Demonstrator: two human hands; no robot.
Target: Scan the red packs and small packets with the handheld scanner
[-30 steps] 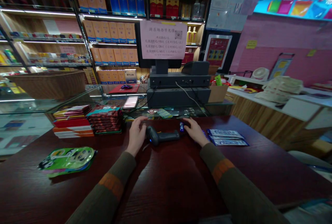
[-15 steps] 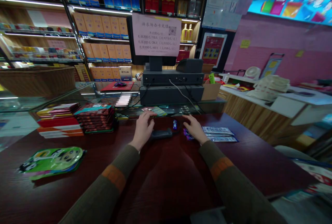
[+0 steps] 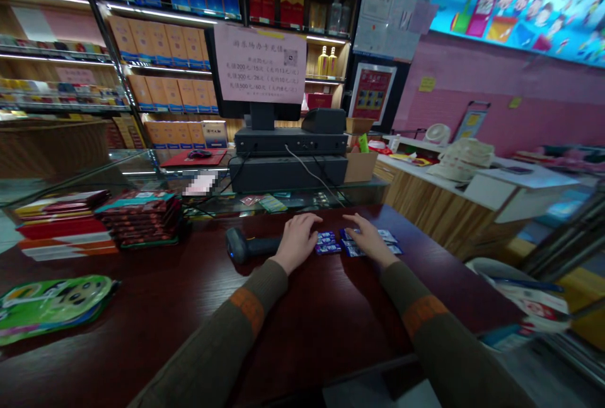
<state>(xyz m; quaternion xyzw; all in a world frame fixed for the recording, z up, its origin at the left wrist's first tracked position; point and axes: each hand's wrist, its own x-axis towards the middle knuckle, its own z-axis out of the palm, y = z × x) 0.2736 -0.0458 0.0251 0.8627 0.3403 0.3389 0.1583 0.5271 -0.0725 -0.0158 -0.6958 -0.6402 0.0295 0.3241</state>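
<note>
My left hand point(image 3: 299, 241) rests low over the dark table, fingers apart and slightly bent. Its fingertips are beside a small group of purple-blue packets point(image 3: 328, 243); whether they touch is hard to see. My right hand point(image 3: 368, 241), open with its index finger stretched out, lies over another group of blue and silver packets point(image 3: 350, 248), partly covering them. Left of my left hand lies a black barcode scanner point(image 3: 239, 246) with a small blue light, its handle end hidden behind the hand.
Stacked brown-red packets point(image 3: 139, 219) and red and orange boxes point(image 3: 69, 234) stand at the left. A green panda-patterned package point(image 3: 57, 301) lies in front. Behind the table are a glass counter, a cash register point(image 3: 288, 168) and a monitor with a paper sign point(image 3: 259, 67).
Both hands have come closer together, my left hand moving right, away from the scanner. The scanner's head now shows, and more purple packets are visible between the hands. The view has turned right.
</note>
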